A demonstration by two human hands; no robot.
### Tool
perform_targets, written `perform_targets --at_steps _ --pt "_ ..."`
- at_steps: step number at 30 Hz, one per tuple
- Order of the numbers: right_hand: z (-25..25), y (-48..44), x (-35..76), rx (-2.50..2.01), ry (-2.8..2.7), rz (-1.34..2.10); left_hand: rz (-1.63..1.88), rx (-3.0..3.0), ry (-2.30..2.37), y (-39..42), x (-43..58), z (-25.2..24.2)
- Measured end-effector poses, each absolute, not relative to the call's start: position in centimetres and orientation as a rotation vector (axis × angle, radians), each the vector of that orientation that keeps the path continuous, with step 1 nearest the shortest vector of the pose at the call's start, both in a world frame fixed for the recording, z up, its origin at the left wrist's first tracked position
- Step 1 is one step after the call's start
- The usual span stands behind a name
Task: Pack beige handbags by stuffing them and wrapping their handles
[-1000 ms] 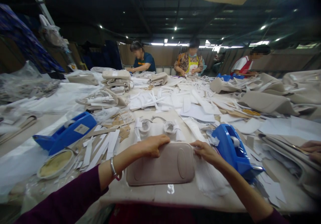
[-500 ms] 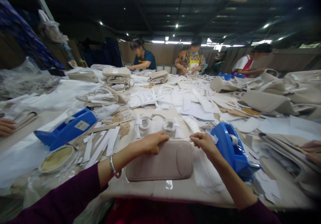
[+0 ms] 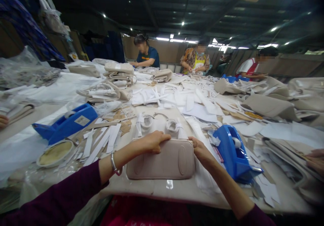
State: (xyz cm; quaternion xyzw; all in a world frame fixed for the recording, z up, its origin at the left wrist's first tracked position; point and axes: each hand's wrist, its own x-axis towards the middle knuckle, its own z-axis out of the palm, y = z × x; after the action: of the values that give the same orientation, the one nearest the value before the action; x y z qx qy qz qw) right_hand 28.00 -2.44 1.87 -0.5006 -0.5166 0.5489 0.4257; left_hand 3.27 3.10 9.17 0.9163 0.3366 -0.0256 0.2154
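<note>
Bag, beige, rounded-rectangular and leather-like (image 3: 162, 162), lies in the head view on the pale table (image 3: 141, 188), its upper edge grasped by the bare left hand (image 3: 153, 141). The bare right hand (image 3: 201, 151) touches its upper right corner, though whether the fingers pinch it I cannot tell. Beyond sit 2 white coiled bundles (image 3: 172, 125); a blue plastic tape dispenser (image 3: 226, 143) stands near the right forearm.

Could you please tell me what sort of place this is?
Probably a bag-making workshop: the left hand holds a beige bag-like piece, a stack of beige pieces and a blue tape dispenser stand on the table, and people work across it.
</note>
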Motion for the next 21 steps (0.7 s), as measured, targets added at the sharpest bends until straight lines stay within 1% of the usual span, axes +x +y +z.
perform_targets --at_steps 4,7,9,10,12,14,15,18,21 --pt "2.3 -2.9 28.2 -1.250 -1.387 1.351 -0.099 2.510 0.965 3.1 2.8 8.8" --pt "2.5 -3.1 28.4 -1.243 -1.421 1.390 -0.058 2.526 0.964 2.9 2.6 8.4" --pt "2.8 -3.1 28.4 -1.345 -1.434 1.370 -0.018 2.559 0.983 2.7 2.6 7.9" --pt "3.1 -3.1 28.3 -1.441 -1.442 1.249 -0.003 2.581 1.019 2.6 2.6 7.5" --pt "3.7 -3.0 27.5 -1.602 -1.488 0.765 0.021 2.628 1.125 2.4 2.8 6.6" --pt "4.2 -2.9 25.7 -1.566 -1.639 0.266 0.055 2.670 1.215 2.3 2.9 5.5" --pt "4.2 -2.7 24.4 -1.500 -1.758 0.117 0.075 2.687 1.238 2.3 3.0 5.1" --pt "3.0 -2.0 20.5 -1.405 -2.073 -0.035 0.129 2.709 1.250 2.3 3.1 3.9" --pt "0.8 -1.1 17.7 -1.503 -2.157 -0.189 0.162 2.699 1.228 2.5 3.1 3.3"
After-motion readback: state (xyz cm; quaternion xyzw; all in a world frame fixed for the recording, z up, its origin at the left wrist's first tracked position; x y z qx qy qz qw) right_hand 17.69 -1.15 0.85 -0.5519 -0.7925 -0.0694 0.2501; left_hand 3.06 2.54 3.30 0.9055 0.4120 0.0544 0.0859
